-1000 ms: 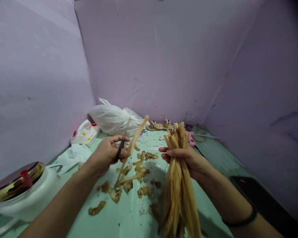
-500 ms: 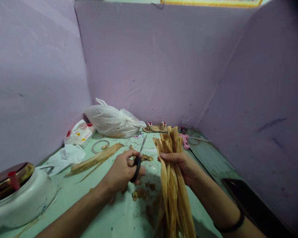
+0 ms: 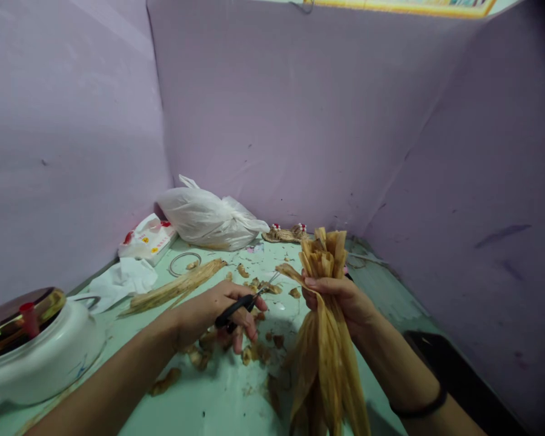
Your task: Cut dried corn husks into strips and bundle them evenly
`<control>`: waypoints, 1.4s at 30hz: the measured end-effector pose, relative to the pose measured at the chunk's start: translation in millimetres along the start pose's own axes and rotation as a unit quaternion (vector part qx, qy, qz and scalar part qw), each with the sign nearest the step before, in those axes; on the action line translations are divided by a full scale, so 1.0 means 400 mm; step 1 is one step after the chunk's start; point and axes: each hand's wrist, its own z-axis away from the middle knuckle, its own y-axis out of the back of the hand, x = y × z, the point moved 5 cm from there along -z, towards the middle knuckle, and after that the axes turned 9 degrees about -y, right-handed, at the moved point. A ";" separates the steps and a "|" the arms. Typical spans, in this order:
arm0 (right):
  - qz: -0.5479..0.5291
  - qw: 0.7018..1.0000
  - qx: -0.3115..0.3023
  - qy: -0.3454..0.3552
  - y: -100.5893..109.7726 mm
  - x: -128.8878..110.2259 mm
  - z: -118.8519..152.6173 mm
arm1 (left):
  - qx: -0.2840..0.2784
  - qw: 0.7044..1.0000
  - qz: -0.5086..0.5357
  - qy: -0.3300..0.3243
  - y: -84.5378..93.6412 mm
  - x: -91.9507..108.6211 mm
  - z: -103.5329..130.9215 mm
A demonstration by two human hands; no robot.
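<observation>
My right hand is closed around a bundle of dried corn husks. The trimmed-looking ends point up above the fist, and the long strips hang down toward me. One husk end sticks out to the left, away from the others. In my left hand are scissors with black handles; their thin blades point up and right, near that stray end. I cannot tell whether the blades touch it. Below the left hand, cut husk scraps lie scattered on the green table.
Another husk bundle lies to the left, beside a wire ring. Behind are a tissue pack, a white plastic bag and woven slippers. A lidded white pot stands at left, a dark flat object at right.
The scissors have tilted to the right as my left hand turned over and flattened. My right hand and its bundle have shifted slightly right, and one husk end now splays out leftward.
</observation>
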 end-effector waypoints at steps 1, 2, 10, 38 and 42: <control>0.009 1.000 -0.001 -0.003 -0.004 0.004 0.001 | 0.002 1.000 0.005 0.001 -0.005 -0.004 -0.004; 0.018 1.000 -0.003 -0.007 -0.009 0.008 0.001 | 0.003 1.000 0.009 0.005 -0.010 -0.009 -0.008; 0.052 0.998 -0.017 -0.010 -0.022 0.019 -0.001 | 0.014 1.000 0.020 0.015 -0.018 -0.030 -0.022; 0.049 0.996 -0.072 -0.024 -0.032 0.012 0.011 | -0.011 1.000 -0.023 -0.006 -0.004 -0.006 -0.006; 0.042 0.996 -0.077 -0.032 -0.031 0.014 0.015 | -0.015 1.000 -0.024 0.001 -0.005 -0.009 -0.008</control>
